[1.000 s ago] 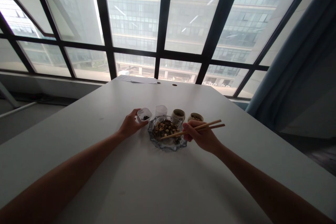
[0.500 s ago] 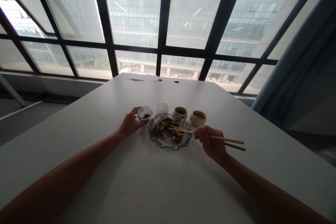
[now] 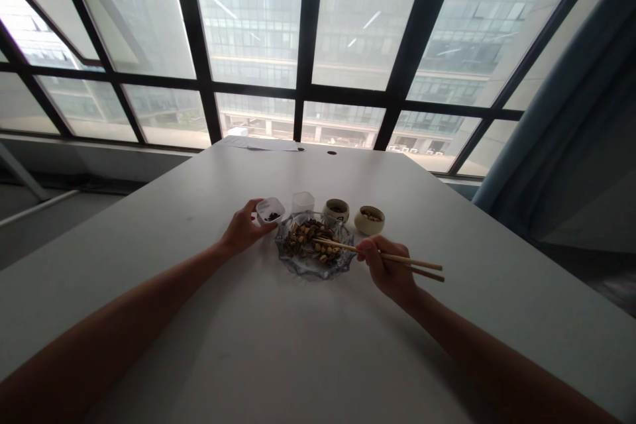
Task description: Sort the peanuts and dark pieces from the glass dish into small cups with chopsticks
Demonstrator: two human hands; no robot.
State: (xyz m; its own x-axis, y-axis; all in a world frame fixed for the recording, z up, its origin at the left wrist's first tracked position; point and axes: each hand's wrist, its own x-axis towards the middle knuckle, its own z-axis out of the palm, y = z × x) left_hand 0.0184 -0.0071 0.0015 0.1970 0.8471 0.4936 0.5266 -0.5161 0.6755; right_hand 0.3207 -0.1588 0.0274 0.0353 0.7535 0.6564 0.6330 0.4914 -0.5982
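A scalloped glass dish (image 3: 299, 266) full of mixed nuts and dark seeds sits mid-table. My right hand (image 3: 385, 268) is closed around a pair of wooden chopsticks (image 3: 397, 260), whose tips rest among the nuts in the dish. To the left, my left hand (image 3: 242, 230) grips a small white cup (image 3: 270, 210) that has a few dark bits in it. Behind the dish stand an empty clear cup (image 3: 303, 201) and two round beige bowls (image 3: 336, 209) (image 3: 370, 219).
The white table (image 3: 308, 338) runs back to a wall of large windows. A sheet of paper (image 3: 258, 144) lies at its far edge, beside two small holes. A blue curtain (image 3: 556, 112) hangs on the right.
My right hand has swung out to the right of the dish, and the chopsticks now point left with their tips in the nuts. The left hand stays on the white cup.
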